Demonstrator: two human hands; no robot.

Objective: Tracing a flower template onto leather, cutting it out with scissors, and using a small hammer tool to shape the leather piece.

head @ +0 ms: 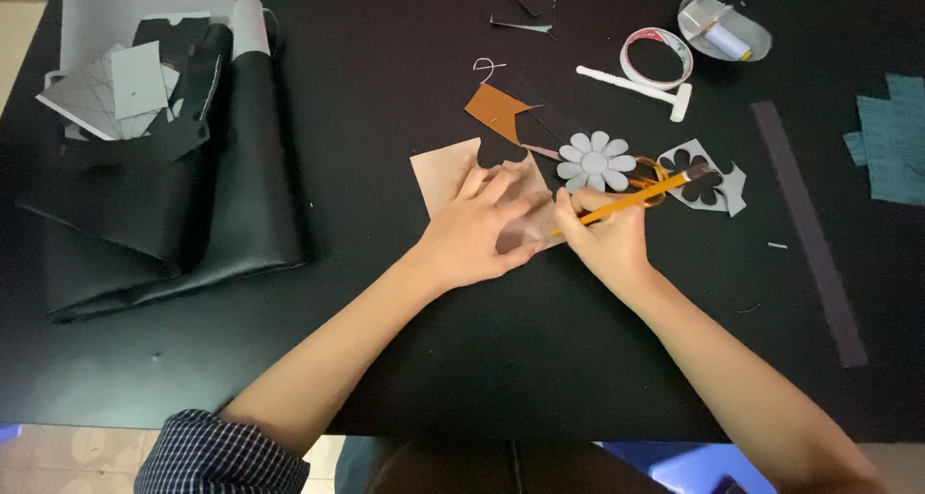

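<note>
Two hands are working at the middle of the black table [385, 359]. Left hand [477, 234] is lying flat, fingers spread, pressing down a beige leather piece [445, 176]. Right hand [602, 236] is pinching a yellow pencil [631, 201], its tip touching that beige piece beside the left fingertips. Just beyond, a grey flower cutout [595, 160] is lying, with a brown leather scrap [496, 110] near it. Folded black leather [193, 234] is sitting well off left.

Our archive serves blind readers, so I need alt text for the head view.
A left hand presses a tan leather piece flat on a black table while the right hand marks it with a yellow pencil. A grey flower cutout lies beside.
</note>
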